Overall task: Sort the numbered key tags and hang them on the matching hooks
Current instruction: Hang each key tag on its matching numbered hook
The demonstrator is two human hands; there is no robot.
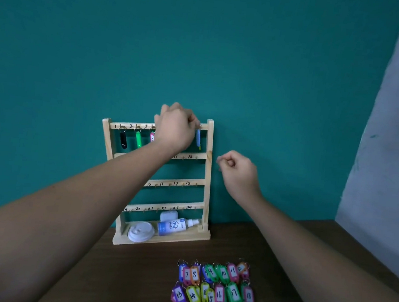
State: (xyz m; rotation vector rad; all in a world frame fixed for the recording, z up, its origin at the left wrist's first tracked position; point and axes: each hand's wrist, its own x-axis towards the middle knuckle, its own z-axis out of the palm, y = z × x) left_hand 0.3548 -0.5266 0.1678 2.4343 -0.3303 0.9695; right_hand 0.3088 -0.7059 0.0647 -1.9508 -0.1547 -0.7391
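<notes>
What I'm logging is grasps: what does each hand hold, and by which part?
The left hand appears to pinch the blue key tag by its metal ring, at the top rail of the rack. The right hand is curled, holding nothing visible.

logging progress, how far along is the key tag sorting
Done: black tag, green tag and pink tag hang on the top row of the rack. In hand: the left hand holds the blue tag by its ring at that row's last hook. Left: the pile of tags on the table, numbered 7 upward.
</notes>
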